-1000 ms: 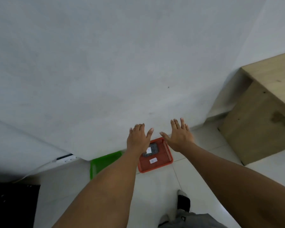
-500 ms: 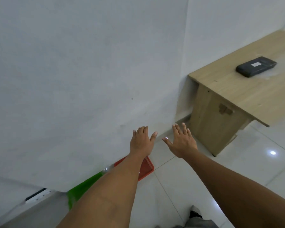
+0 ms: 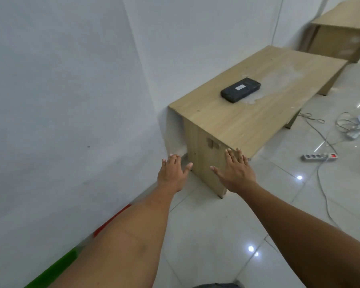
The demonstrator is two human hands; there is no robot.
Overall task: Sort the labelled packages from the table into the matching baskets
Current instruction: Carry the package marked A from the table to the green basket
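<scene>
Through the head camera I saw both hands stretched out in front of me, empty and flat, palms down with the fingers spread. My left hand (image 3: pixel 173 175) hung over the floor tiles close to the white wall (image 3: pixel 60 100), and my right hand (image 3: pixel 236 173) sat in front of the near end panel of the wooden table (image 3: pixel 247 113), not touching it as far as I could tell. One dark package (image 3: pixel 240 90) with a small white label on its top face lay flat on the tabletop, toward the wall side and well apart from both hands. The writing on the label was too small for me to read. Down by the wall, mostly hidden behind my left forearm, only an edge of the red basket (image 3: pixel 112 219) and an edge of the green basket (image 3: pixel 54 267) showed, the red one nearer the table; I could not see what was in either. To the right on the floor lay a white power strip (image 3: pixel 319 157) with its cable (image 3: pixel 322 196), and a second wooden table (image 3: pixel 345 32) stood farther back.
</scene>
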